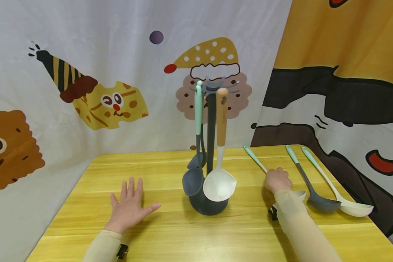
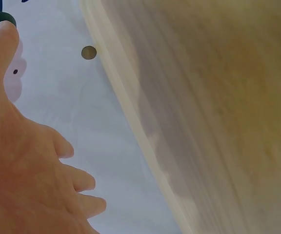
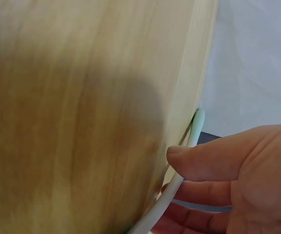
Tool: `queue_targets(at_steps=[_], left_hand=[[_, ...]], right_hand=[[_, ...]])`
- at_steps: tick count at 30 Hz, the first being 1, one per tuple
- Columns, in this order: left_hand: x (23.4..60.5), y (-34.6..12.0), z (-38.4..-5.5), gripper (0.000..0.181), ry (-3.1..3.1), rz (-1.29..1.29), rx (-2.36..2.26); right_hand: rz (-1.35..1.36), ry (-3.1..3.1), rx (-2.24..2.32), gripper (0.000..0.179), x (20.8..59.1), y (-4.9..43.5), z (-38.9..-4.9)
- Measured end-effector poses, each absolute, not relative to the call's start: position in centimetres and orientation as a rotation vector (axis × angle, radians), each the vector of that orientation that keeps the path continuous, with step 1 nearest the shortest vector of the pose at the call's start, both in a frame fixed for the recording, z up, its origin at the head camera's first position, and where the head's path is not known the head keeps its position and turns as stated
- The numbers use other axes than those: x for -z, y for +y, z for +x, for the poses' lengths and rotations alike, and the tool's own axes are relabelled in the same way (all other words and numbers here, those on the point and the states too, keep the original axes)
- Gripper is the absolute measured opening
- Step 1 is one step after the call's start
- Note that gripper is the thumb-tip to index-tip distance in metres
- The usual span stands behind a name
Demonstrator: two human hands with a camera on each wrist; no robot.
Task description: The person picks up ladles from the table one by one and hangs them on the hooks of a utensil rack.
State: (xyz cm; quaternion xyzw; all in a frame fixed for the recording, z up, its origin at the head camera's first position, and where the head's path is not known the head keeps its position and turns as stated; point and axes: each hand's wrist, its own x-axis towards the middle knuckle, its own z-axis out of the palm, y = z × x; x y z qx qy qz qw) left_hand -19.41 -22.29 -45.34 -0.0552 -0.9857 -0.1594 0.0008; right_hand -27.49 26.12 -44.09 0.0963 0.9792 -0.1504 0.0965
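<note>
My right hand [image 1: 277,180] pinches the handle of a white ladle [image 1: 255,158] with a mint-green grip, lying on the table's right side. In the right wrist view, the thumb lies over the white shaft [image 3: 166,201] and curled fingers sit beneath it. Part of its bowl shows past my sleeve; the rest is hidden. To the left, my left hand [image 1: 127,211] is over the table with fingers spread and nothing in it. Between the hands stands a dark grey utensil holder [image 1: 207,206]. On it hang a white ladle [image 1: 220,183] with a wooden handle and a dark grey ladle [image 1: 192,182].
Right of my right hand lie a grey ladle [image 1: 322,203] and another white ladle [image 1: 355,208], both with mint handle ends. The wooden table [image 1: 170,236] ends at a cartoon-printed curtain [image 1: 124,43]. Another dark ladle [image 1: 196,160] hangs at the holder's back.
</note>
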Motion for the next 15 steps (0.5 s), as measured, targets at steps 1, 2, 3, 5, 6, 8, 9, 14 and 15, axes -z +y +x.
queue_targets(at_steps=[1,2,3,5,6,8,9,14,15], left_hand=[[45.34,-22.23,-19.42,0.112,-3.096,-0.175,0.499],[45.34,-22.16,-19.43,0.112,-3.098,-0.176,0.499],[45.34,-22.10,-19.44,0.112,-3.100,-0.177,0.503],[45.33,-21.98,-19.44,0.112,-3.103,-0.178,0.514],[45.33,-21.93,-19.44,0.113,-3.106,-0.178,0.517],[45.34,-21.81,-19.45,0.113,-3.113,-0.182,0.527],[45.36,-21.76,-19.47,0.113,-3.114,-0.183,0.531],[45.53,-21.55,-19.61,0.113,-3.116,-0.195,0.524],[45.59,-21.53,-19.65,0.113,-3.117,-0.197,0.522]], right_hand=[[0.291,2.904,0.448,0.032,44.10,26.08,-27.51],[0.297,2.905,0.453,0.032,44.13,26.06,-27.55],[0.302,2.908,0.454,0.032,44.16,26.03,-27.58],[0.310,2.913,0.454,0.033,44.27,26.01,-27.69],[0.314,2.914,0.453,0.033,44.31,26.01,-27.75],[0.323,2.920,0.451,0.033,44.43,26.09,-27.86],[0.327,2.924,0.448,0.032,44.47,26.12,-27.90],[0.347,2.943,0.462,0.028,44.54,26.41,-28.17],[0.350,2.943,0.467,0.028,44.53,26.46,-28.21]])
